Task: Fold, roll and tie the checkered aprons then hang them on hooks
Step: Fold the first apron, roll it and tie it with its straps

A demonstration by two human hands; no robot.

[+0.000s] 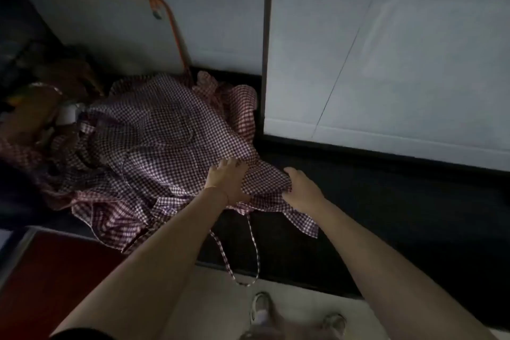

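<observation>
A heap of red-and-white checkered aprons [154, 141] lies crumpled on a dark counter [386, 201]. My left hand [227, 183] lies on the near right part of the top apron, fingers curled into the cloth. Just to its right, my right hand [302, 190] grips a bunched edge of the same apron. A thin checkered tie strap [255, 251] hangs in a loop over the counter's front edge.
A white panel [386, 50] stands behind the counter at right. A white board with an orange rim [172, 25] sits at the back left. Dark clutter [41, 107] lies left of the heap. A red surface [49, 279] is at lower left. My shoes [260, 309] show on the pale floor.
</observation>
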